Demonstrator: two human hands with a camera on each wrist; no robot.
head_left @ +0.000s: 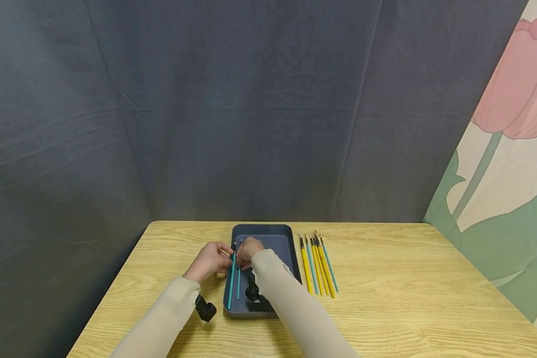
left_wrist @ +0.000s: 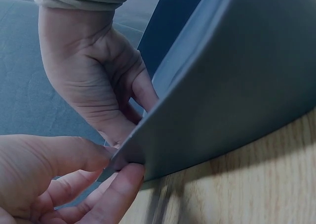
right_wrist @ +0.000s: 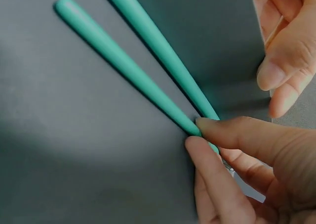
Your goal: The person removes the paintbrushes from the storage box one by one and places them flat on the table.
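Observation:
At its left wall, the dark grey tray [head_left: 277, 251] is pinched by my left hand [head_left: 210, 259], thumb and fingers on either side of the rim in the left wrist view. Inside the tray, my right hand [head_left: 249, 250] pinches a thin teal paintbrush [right_wrist: 123, 68] between thumb and forefinger, near the front of its handle. A second teal paintbrush [right_wrist: 163, 56] lies beside it, along the left wall. My right fingers hide the front part of the held brush in the right wrist view.
Right of the tray, several yellow paintbrushes [head_left: 306, 268] and teal paintbrushes [head_left: 328, 263] lie side by side on the wooden table [head_left: 407, 278]. A dark curtain [head_left: 250, 124] hangs behind the table; a tulip-patterned panel [head_left: 501, 164] stands at the right.

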